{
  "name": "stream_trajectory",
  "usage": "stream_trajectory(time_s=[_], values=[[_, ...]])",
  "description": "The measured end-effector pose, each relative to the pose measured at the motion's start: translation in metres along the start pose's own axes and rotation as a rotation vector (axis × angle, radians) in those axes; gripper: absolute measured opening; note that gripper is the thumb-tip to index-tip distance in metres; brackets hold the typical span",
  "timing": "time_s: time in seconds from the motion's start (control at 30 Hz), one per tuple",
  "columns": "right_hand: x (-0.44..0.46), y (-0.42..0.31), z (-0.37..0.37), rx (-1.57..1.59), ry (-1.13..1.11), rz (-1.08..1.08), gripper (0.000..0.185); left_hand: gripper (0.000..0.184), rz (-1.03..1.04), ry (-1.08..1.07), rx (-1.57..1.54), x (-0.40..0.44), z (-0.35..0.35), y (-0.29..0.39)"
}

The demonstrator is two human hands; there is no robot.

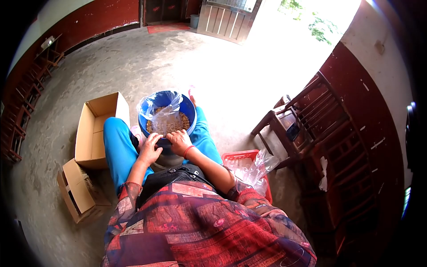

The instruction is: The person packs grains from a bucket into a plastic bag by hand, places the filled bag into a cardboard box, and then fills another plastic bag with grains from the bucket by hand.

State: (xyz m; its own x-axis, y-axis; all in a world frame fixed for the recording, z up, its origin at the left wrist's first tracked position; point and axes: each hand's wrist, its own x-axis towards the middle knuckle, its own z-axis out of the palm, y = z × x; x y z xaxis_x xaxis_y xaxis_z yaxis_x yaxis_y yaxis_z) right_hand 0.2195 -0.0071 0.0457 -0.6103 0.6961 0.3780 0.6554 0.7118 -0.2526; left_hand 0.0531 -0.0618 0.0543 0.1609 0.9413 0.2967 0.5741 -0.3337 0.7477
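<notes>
A blue bucket (193, 116) stands between my knees, holding many small tan pieces (170, 126) whose kind I cannot make out. A clear plastic bag (165, 110) lies crumpled over its far and left side, partly covering the pieces. At the bucket's near rim, my left hand (151, 150) is closed, fingertips pressed together. My right hand (179, 142), with a red band at its wrist, is closed right beside it, fingers curled down at the rim. Whatever the fingertips of both hands hold is too small or hidden to name.
Left of my leg stand an open cardboard box (92, 133) and a smaller one (81, 189). On my right are a red plastic basket (240, 155) with clear bags (261, 168) and a dark wooden chair (284, 129). Wooden chairs (31, 95) line the left wall.
</notes>
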Motion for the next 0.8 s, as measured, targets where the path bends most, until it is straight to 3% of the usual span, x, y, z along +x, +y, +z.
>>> stream_trajectory(time_s=[0.43,0.8], values=[[0.0,-0.004,-0.006,0.003,-0.038,0.013,0.014,0.045,0.028,0.009,0.065,0.0,-0.001,0.0],[0.0,-0.002,-0.003,0.003,0.011,-0.01,0.02,0.045,0.004,0.011,0.001,0.001,-0.001,0.002]])
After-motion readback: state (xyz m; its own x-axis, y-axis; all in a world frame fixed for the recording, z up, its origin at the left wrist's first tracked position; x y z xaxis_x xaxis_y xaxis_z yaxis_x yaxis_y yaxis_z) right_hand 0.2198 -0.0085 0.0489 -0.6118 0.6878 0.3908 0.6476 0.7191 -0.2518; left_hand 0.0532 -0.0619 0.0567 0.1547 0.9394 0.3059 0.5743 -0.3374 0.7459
